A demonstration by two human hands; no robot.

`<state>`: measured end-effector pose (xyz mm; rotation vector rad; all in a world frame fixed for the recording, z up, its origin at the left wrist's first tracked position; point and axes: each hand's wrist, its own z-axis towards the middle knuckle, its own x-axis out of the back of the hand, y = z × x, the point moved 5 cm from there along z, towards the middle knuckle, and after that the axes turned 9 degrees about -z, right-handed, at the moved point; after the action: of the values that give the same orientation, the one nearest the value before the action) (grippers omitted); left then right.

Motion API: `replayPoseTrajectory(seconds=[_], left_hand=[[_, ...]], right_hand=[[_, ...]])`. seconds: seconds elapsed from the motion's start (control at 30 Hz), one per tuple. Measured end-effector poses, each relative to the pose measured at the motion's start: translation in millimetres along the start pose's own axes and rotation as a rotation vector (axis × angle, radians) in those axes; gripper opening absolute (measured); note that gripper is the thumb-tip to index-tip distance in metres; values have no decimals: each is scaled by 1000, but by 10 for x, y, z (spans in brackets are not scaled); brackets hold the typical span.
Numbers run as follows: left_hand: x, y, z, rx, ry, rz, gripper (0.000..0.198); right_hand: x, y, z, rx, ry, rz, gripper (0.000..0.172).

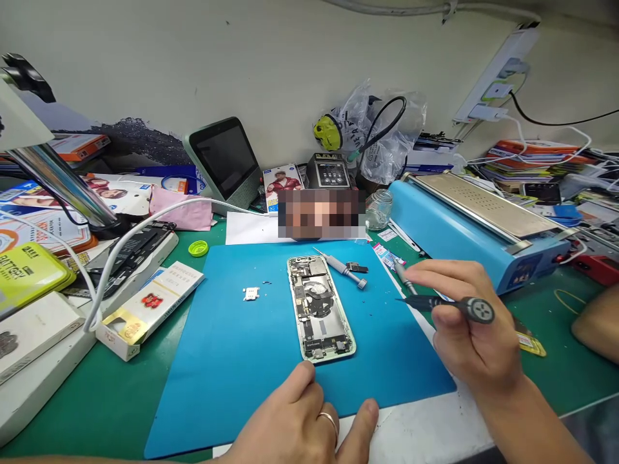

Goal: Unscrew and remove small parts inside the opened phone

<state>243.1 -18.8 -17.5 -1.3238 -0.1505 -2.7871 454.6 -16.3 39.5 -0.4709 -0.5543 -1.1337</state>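
An opened phone (320,307) lies back-up on a blue work mat (232,348), its circuit boards and a round coil showing. My left hand (302,422) rests on the mat just below the phone's near end, fingers curled loosely, a ring on one finger, nothing in it. My right hand (467,328) hovers to the right of the phone and pinches a dark screwdriver (452,305) that points left. A second, grey screwdriver (344,267) lies on the mat at the phone's top right. A small metal part (250,294) sits left of the phone.
A blue heating machine (476,225) stands at the right. A white carton with red print (149,308) and a white cable (120,251) lie left of the mat. A tablet (223,161), a glass jar (378,209) and clutter line the back wall. Another person's arm (597,322) shows at the far right.
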Motion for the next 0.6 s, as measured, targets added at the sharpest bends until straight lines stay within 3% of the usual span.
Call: replayPoseTrajectory(seconds=[0.17,0.37,0.43,0.53,0.6], left_hand=[[-13,11,-9,-10,-18,4,46],[-17,14,-20,1,-13,12,44],[-20,12,-20,-2,-20,4,44],[-16,9,-18,4,-17,5,43],[-12,12,-16,6,-15,8,43]], right_hand=[[-15,46,-34,-138,-9,76,31],[-41,89,-112,-337,15,-8,35],[-74,109,-133,-379,17,61,43],[-123,131,-150,-396,40,210,59],[-145,123,-148,-358,34,220,54]])
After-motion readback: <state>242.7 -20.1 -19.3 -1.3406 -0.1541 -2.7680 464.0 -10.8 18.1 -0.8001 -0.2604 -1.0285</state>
